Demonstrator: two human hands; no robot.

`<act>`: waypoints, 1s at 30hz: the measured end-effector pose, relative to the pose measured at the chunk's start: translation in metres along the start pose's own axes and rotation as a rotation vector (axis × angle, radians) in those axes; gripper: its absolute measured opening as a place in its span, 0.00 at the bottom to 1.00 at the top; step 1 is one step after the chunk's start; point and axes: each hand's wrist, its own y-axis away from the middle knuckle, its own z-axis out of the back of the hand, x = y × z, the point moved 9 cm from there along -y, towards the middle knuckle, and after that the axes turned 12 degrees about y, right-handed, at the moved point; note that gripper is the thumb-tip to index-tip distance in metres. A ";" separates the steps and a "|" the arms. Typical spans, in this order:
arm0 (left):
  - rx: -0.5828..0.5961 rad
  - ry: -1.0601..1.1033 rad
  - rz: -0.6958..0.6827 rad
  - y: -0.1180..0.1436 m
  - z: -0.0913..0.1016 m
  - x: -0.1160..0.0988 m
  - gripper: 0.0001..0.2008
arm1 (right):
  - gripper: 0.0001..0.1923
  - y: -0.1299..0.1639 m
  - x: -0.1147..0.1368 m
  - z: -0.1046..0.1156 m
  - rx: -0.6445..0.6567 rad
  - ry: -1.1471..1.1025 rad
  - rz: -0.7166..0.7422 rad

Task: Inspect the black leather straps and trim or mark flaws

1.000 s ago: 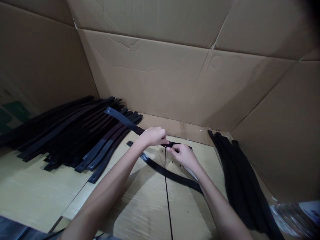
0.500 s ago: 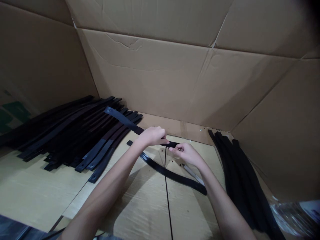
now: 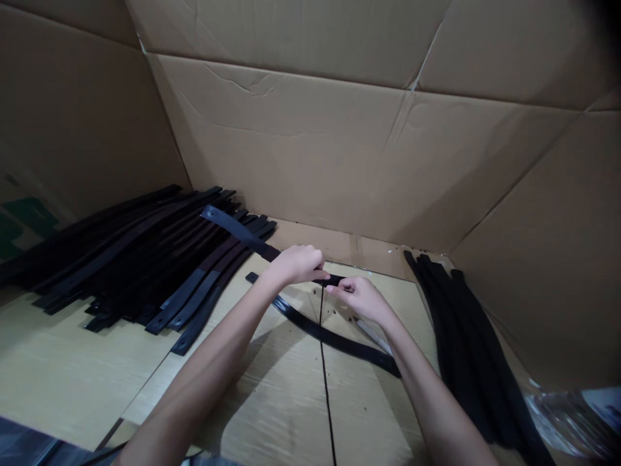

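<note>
1. Gripping strap (image 3: 237,228) w/ L hand (image 3: 297,264), closed round it; R hand (image 3: 361,298) pinching it too.
2. Strap's above board (image 3: 272,414), nr back edge; box wall (image 3: 291,149) beyond.
3. On my feed, room's btwn pile (image 3: 155,259) & R straps (image 3: 466,343).

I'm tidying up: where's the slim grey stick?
In the head view, the slim grey stick lies right of centre, left of the right forearm, just beyond the loose curved black strap.
</note>
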 end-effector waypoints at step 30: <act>-0.008 -0.028 0.020 0.002 0.004 -0.001 0.16 | 0.23 -0.004 0.000 -0.002 -0.081 0.045 -0.002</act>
